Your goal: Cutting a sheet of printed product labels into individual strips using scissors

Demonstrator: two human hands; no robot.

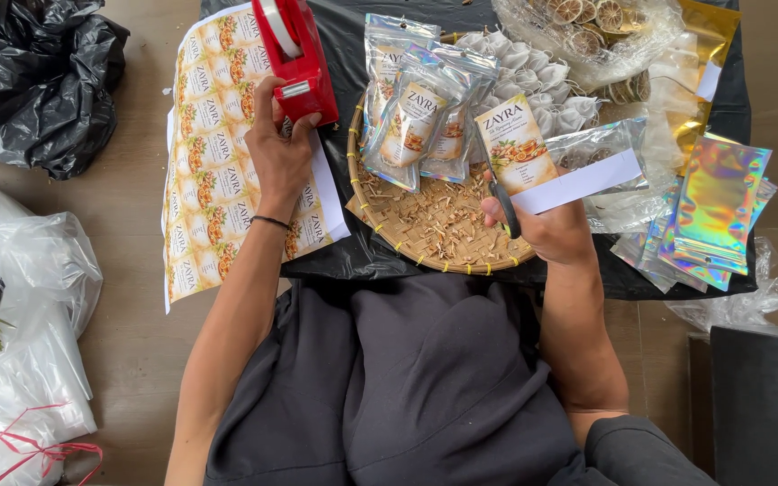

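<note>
Left hand (279, 153) was closed around the lower grip of a red handheld labelling tool (294, 56), fingers wrapped and pressed together on the handle; a thin dark band sat at the wrist. The tool's long axis ran away from the hand toward the far edge of the table, leaning slightly to the left, its white roll at the far end. Directly under this hand lay a sheet of printed stickers (213, 153), long axis running near to far, tilted a little. Right hand (547, 229) was curled shut, pinching a strip of white backing paper (587, 183) that carried one printed label (515, 144); the strip extended out to the right of the hand, rising slightly, while the label stood up just beyond the knuckles, its long axis pointing away from the hand. A pair of dark-handled scissors (501, 202) was also caught in this hand, blades pointing away. Between the two hands sat a round woven tray (443, 238) littered with paper trimmings, with labelled clear pouches (411, 108) leaning at its far side. Right of the right hand lay a stack of holographic foil pouches (713, 211).
</note>
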